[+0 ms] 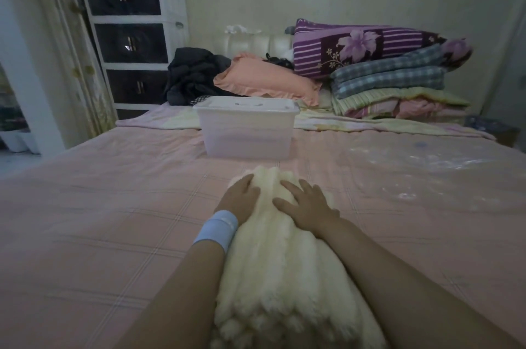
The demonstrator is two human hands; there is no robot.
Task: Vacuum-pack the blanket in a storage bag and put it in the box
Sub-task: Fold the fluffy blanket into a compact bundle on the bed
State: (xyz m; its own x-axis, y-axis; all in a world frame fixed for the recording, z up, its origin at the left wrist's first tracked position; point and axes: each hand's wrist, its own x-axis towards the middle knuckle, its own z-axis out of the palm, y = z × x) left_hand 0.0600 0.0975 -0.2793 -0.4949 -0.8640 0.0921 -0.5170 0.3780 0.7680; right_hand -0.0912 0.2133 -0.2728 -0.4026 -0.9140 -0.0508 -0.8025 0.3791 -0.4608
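A fluffy cream blanket [280, 271], folded into a long narrow bundle, lies on the pink bed in front of me. My left hand [242, 197], with a pale blue wristband, rests against its far left side. On its top lies my right hand [306, 205], fingers spread flat. A clear plastic box [246, 129] with its lid on stands farther up the bed. The transparent storage bag [427, 178] lies flat on the sheet to the right.
Stacked folded quilts [390, 84] and a peach pillow [264, 81] sit at the headboard with a dark heap of clothes [193, 75]. A white drawer cabinet [131, 27] stands at the left behind a curtain. The pink sheet [99, 220] spreads wide on the left.
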